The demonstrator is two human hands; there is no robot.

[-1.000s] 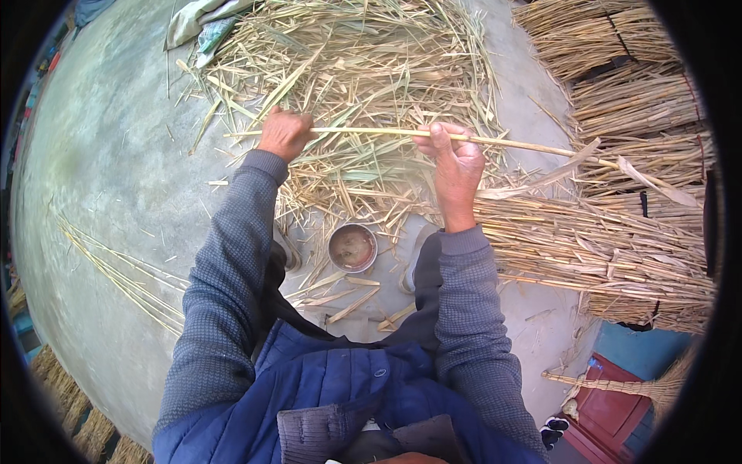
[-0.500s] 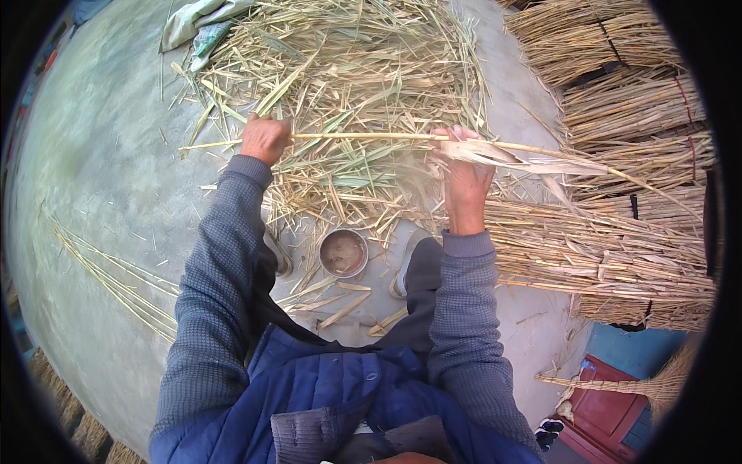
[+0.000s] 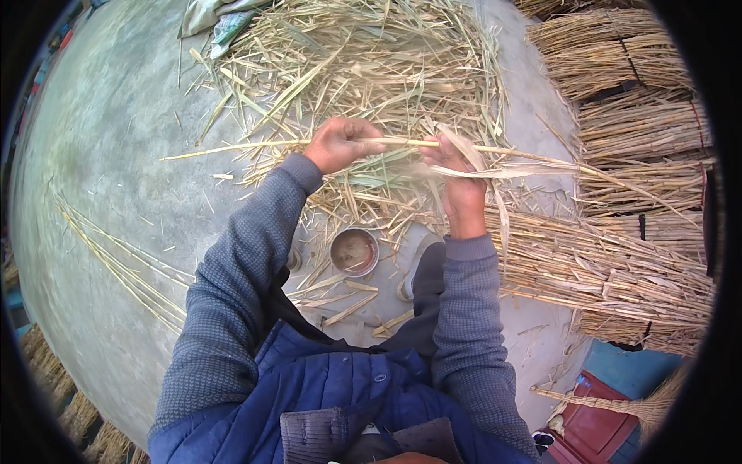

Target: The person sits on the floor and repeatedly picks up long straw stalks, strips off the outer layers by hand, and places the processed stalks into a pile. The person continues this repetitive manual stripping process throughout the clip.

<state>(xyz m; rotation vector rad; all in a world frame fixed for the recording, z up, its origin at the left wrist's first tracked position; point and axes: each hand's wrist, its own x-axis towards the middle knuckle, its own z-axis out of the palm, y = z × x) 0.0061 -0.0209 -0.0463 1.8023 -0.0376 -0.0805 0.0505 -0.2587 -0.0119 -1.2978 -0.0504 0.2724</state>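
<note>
I hold one long pale reed stalk [image 3: 402, 142] level across the view. My left hand [image 3: 342, 144] is closed around it near its middle. My right hand [image 3: 456, 174] grips it a little to the right, with dry leaf sheath [image 3: 510, 168] peeling off between the fingers and trailing right. Under both hands lies a loose heap of stripped straw and leaves [image 3: 371, 69].
A small round metal cup [image 3: 355, 252] stands on the concrete floor [image 3: 108, 162] between my knees. Tied reed bundles [image 3: 634, 116] are stacked at the right, with loose stalks [image 3: 610, 271] below them. A few cleaned stalks [image 3: 116, 259] lie at left. A red box [image 3: 599, 421] sits lower right.
My hands have come closer together on the stalk, and the stalk has slid left. More leaf sheath now hangs from my right hand.
</note>
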